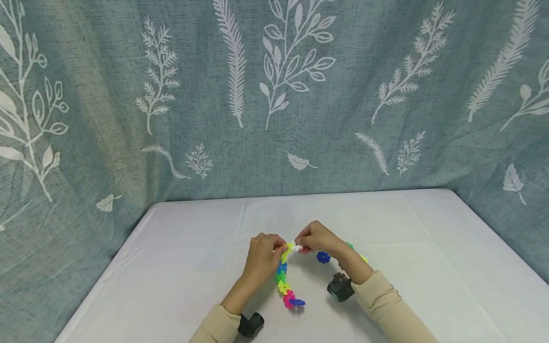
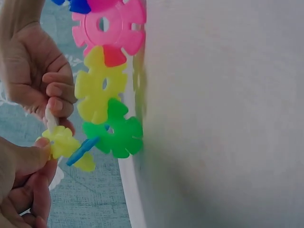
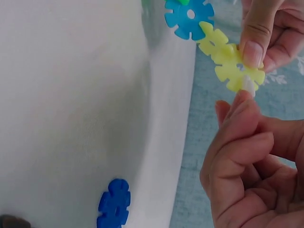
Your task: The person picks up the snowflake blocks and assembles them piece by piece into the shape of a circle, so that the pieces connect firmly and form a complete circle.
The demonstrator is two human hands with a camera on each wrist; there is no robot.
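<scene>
My left hand [image 1: 263, 255] pinches a yellow notched plastic disc [image 3: 235, 71] at the top of a chain of interlocked discs. From there the chain hangs in a curve through a light blue disc [image 3: 190, 16], a green disc [image 2: 116, 130], another yellow disc [image 2: 97, 88] and a pink disc [image 2: 109, 28]. A dark blue disc [image 1: 297, 302] juts from its lower end. My right hand [image 1: 317, 238] holds a white disc [image 2: 51, 118] between thumb and fingers, right against the yellow one. Fingers hide most of the white disc; how far the two interlock I cannot tell.
A loose dark blue disc [image 1: 323, 257] and a brown disc [image 1: 340, 277] lie on the white-covered table [image 1: 193, 267], near my right forearm. Green and yellow pieces [image 1: 364, 258] show partly behind that arm. A patterned curtain [image 1: 274, 143] hangs behind the table.
</scene>
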